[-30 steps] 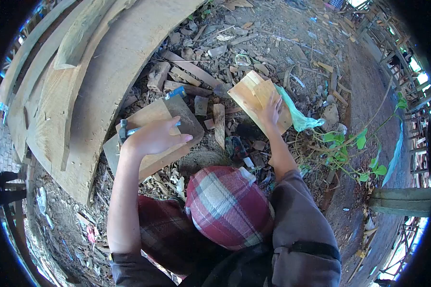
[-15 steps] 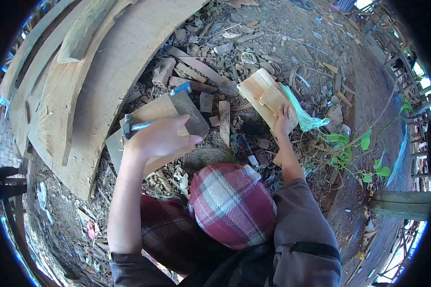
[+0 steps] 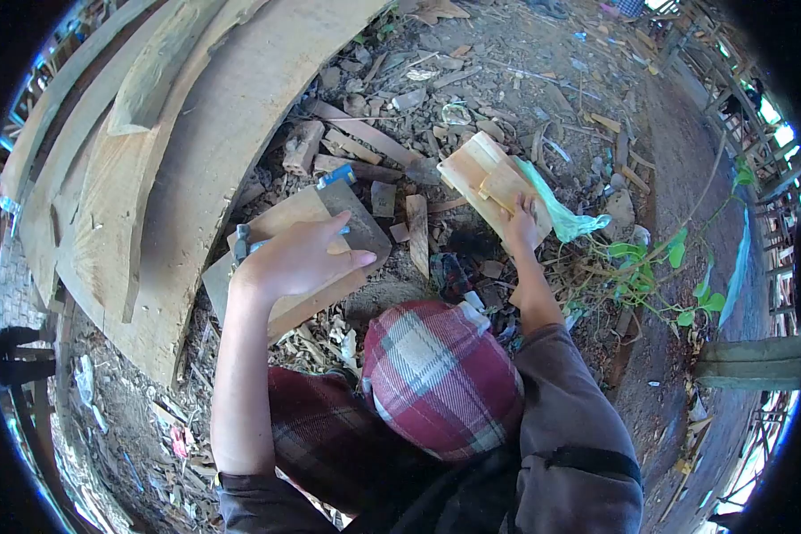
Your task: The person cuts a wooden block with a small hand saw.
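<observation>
My left hand is over a wooden board with a dark grey panel, its thumb and forefinger spread apart. Beneath it lies a hammer, its metal head showing at the wrist side and a bit of blue handle past the fingers. The other fingers are hidden. My right hand grips the near edge of a small wooden block, which rests on a pale wooden board. Light green plastic lies along that board's right side. A small blue object sits at the panel's far edge.
Large curved planks fill the left side. Wood scraps, stones and chips cover the ground, with a brick-like block ahead. A leafy plant and a thick beam are to the right. My plaid-covered knee is close below.
The view has shifted slightly. My left hand covers more of the hammer's handle near its head, while blue handle now shows past the fingers. My right hand stays at the small wooden block.
</observation>
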`<state>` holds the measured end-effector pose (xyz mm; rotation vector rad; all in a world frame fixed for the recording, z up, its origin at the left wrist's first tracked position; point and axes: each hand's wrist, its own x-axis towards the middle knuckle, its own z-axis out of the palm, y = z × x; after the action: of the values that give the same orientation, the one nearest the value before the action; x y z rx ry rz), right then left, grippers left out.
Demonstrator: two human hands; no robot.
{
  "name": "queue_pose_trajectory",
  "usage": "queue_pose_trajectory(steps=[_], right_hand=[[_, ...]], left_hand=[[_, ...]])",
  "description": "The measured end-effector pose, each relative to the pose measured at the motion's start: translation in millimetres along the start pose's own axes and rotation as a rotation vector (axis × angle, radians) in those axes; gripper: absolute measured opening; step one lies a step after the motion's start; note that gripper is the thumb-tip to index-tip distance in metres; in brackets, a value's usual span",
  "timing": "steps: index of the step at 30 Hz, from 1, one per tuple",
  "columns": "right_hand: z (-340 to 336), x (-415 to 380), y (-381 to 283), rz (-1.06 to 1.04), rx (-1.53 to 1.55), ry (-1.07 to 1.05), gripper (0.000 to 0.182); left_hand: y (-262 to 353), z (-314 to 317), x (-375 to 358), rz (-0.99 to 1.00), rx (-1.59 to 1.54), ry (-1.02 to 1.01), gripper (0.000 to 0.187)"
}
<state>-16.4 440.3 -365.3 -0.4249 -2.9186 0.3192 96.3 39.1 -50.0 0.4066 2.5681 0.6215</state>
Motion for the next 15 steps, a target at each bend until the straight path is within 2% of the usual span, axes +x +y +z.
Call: queue_pose_trajectory(steps=[3,5,6,9,10,13,15], right_hand=[[-17,11,-11,0.0,-0.115,-0.105,0.075],[-54,18,-27,-0.065,-0.273,-0.157,0.082],[-39,30,-19,-0.12,-0.211,-0.027,0.106],[-44,52,-20,-0.167,-0.168,-0.217,0.126],[-40,56,-21,-0.158,-0.165,-0.217,0.135],[-40,65,-21,-0.068,-0.11,-0.389,0.135],[-44,62,-25,-0.136,-0.116,-0.337,0.135]], left_hand=[[7,-4,-3,-0.052,0.035,-0.038,0.079],[-4,6,-1,0.011,0.006,0.01,0.082],[-8,10,-1,0.038,-0.007,0.031,0.083],[-12,9,-1,-0.022,-0.037,-0.033,0.084],[-15,7,-1,-0.02,-0.035,-0.016,0.084],[-18,4,2,-0.019,-0.026,0.018,0.084],[-16,-1,2,-0.052,0.004,0.018,0.084]])
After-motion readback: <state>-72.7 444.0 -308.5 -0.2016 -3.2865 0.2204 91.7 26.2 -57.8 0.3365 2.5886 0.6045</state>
